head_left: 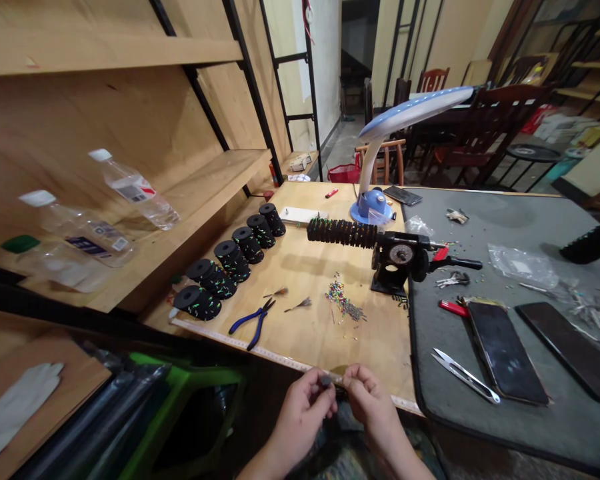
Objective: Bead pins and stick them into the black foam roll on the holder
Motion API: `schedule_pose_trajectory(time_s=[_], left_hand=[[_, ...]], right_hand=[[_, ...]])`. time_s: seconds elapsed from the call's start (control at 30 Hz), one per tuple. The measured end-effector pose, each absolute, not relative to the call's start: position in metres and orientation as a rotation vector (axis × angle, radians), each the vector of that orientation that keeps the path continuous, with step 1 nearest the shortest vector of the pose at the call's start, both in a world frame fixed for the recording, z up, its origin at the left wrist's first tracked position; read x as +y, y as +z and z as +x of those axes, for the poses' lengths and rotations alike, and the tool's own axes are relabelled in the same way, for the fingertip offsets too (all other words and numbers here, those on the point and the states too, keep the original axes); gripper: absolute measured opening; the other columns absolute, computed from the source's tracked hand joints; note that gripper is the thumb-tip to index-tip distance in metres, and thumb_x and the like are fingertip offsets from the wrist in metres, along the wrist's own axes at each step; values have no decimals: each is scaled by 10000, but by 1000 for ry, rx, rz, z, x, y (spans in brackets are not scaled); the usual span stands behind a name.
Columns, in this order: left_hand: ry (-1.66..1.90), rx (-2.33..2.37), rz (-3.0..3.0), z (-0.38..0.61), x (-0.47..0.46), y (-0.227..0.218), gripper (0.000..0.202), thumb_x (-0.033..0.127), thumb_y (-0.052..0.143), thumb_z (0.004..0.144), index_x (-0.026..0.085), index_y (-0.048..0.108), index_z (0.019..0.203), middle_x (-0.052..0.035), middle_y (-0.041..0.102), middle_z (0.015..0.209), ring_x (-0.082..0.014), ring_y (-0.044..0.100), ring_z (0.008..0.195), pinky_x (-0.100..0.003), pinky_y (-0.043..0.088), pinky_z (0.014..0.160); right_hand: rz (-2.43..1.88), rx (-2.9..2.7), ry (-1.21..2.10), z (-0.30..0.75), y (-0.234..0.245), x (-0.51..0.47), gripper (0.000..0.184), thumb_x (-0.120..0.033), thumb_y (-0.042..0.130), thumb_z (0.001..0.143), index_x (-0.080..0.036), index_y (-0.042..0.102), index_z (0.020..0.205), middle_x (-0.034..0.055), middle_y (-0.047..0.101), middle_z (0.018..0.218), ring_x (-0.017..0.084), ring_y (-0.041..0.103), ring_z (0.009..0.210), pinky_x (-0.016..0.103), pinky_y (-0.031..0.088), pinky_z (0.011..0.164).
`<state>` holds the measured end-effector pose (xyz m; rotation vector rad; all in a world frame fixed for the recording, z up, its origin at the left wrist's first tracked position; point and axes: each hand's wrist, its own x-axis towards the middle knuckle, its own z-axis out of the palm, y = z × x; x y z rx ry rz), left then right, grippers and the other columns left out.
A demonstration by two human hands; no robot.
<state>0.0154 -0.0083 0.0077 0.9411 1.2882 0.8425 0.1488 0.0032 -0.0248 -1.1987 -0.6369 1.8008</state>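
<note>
Low over the near edge of the wooden table, my left hand pinches a small dark piece between its fingertips. My right hand sits close beside it with its fingers pinched, and what they hold is too small to tell. A measuring tape runs along the table edge just beyond my hands. Farther up lie blue-handled pliers, a scatter of coloured pins, and small feathers. A row of black foam rolls studded with coloured bits stands at the left, and another black roll is mounted on a clamped hand winder.
A blue desk lamp stands behind the winder. To the right, a grey mat holds several phones, including one, plus thread snips. Plastic bottles lie on wooden shelving at the left, and a green stool stands below.
</note>
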Motion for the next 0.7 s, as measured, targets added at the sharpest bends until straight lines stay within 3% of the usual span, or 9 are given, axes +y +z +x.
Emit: schedule_pose_trajectory(time_s=[0.5, 0.7], left_hand=[[899, 1276, 1027, 15, -6, 5, 158, 276, 582, 799, 164, 513, 712, 34, 507, 592, -114, 480, 560, -215, 380, 553], [905, 1283, 1079, 14, -5, 4, 95, 214, 568, 783, 161, 536, 711, 21, 535, 628, -123, 502, 598, -214, 401, 580]], right_hand=[[-1184, -606, 1896, 151, -41, 4, 427, -516, 790, 558, -172, 559, 661, -114, 355, 408, 29, 219, 352, 179, 124, 360], [-1210, -596, 1914, 153, -43, 3, 427, -514, 792, 557, -178, 552, 665, -133, 293, 399, 26, 192, 338, 181, 103, 353]])
